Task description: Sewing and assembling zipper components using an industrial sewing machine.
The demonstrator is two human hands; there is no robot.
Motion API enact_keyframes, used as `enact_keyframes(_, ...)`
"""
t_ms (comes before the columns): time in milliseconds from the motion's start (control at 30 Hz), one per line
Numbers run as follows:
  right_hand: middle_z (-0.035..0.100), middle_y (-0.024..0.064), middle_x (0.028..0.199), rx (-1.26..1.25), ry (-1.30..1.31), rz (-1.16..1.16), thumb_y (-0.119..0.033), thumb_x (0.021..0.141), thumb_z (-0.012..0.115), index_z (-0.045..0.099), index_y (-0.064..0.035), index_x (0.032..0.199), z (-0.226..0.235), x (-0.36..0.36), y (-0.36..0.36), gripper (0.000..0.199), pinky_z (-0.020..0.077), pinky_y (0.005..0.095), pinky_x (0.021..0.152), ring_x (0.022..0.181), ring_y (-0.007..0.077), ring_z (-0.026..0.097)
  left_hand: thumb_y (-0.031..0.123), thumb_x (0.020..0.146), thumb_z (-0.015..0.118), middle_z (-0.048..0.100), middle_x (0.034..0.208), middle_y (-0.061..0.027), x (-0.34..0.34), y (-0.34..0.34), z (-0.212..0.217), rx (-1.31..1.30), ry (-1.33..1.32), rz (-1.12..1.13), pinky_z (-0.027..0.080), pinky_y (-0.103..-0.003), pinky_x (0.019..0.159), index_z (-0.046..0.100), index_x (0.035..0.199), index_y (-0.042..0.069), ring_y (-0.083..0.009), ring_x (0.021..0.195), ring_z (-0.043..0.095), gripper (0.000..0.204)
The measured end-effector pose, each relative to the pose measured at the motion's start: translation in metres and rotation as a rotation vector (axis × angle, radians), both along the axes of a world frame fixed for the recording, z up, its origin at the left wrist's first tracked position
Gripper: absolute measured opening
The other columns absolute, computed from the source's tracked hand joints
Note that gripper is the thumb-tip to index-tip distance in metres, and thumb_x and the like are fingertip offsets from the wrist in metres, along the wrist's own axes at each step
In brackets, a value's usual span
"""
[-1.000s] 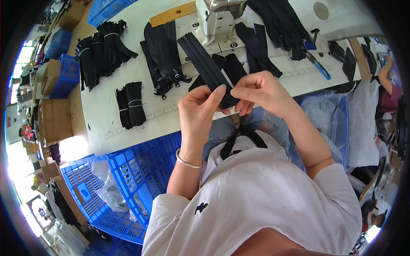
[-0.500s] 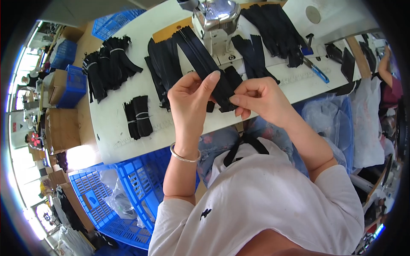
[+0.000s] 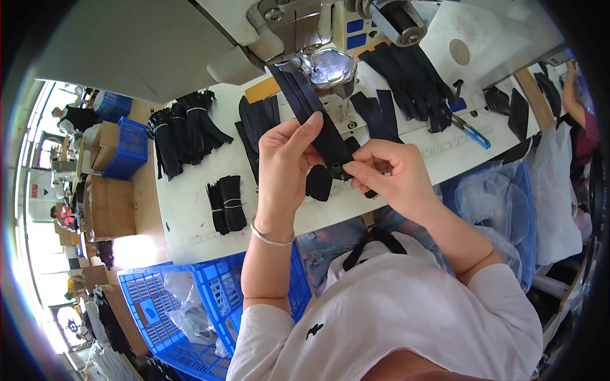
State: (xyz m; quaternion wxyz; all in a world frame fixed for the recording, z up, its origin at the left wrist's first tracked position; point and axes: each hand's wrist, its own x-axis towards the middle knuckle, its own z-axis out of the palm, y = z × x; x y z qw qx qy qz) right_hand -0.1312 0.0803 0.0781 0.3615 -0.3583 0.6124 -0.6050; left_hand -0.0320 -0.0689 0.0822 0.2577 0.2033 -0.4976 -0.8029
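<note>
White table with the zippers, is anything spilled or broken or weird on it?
No spill or breakage shows. One odd spot: a small dark mark near the left edge of the white table; I can't tell whether it's a hole or stain. The held black zipper shows no damage.

Sewing machine [image 3: 295, 28]: blocks the way beyond left hand [image 3: 286, 159] and right hand [image 3: 397, 174]
Black bundles [image 3: 235, 216]: obstruct leftward of the left hand
Bare tabletop [image 3: 445, 166]: open strip right of the right hand, before the blue cutter [image 3: 471, 132]
</note>
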Motion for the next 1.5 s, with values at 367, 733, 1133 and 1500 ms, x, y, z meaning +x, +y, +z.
enact_keyframes(367, 0.062, 0.0025, 0.065, -0.062, -0.055, -0.010, -0.011, 0.087, 0.066, 0.060, 0.0026, 0.079, 0.010, 0.001, -0.009, 0.017, 0.0471, 0.0198, 0.055, 0.062, 0.0052, 0.060, 0.014, 0.094, 0.055, 0.068, 0.083, -0.0090, -0.009, -0.010, 0.013, 0.013, 0.008, -0.057, 0.053, -0.024, 0.061, 0.064, 0.091, -0.003, -0.0122, 0.069, 0.065, 0.020)
enact_keyframes(733, 0.062, 0.0022, 0.066, -0.096, -0.161, -0.001, -0.012, 0.088, 0.065, 0.061, 0.0012, 0.080, 0.010, 0.004, -0.013, 0.016, 0.0482, 0.0200, 0.055, 0.061, 0.0058, 0.061, 0.016, 0.087, 0.068, 0.058, 0.062, 0.0003, -0.014, -0.010, 0.013, -0.069, -0.063, 0.068, 0.040, -0.019, 0.043, 0.058, 0.063, 0.005, -0.0044, 0.051, 0.052, 0.028)
enact_keyframes(1133, 0.063, 0.0024, 0.065, -0.123, -0.112, -0.002, -0.014, 0.088, 0.065, 0.060, -0.0002, 0.078, 0.014, -0.003, -0.022, 0.018, 0.0465, 0.0176, 0.053, 0.059, 0.0054, 0.060, 0.020, 0.084, 0.070, 0.061, 0.064, -0.0020, -0.023, -0.018, 0.017, -0.124, -0.086, 0.075, 0.041, -0.019, 0.043, 0.063, 0.068, 0.001, -0.0050, 0.051, 0.053, 0.026)
enact_keyframes(1500, 0.063, 0.0024, 0.066, -0.120, -0.133, -0.010, -0.013, 0.089, 0.064, 0.060, -0.0003, 0.080, 0.007, -0.003, -0.022, 0.017, 0.0464, 0.0176, 0.053, 0.060, 0.0051, 0.060, 0.019, 0.085, 0.069, 0.060, 0.063, -0.0002, -0.016, -0.017, 0.009, -0.231, -0.191, 0.066, 0.040, -0.018, 0.046, 0.064, 0.071, 0.003, -0.0043, 0.053, 0.053, 0.022)
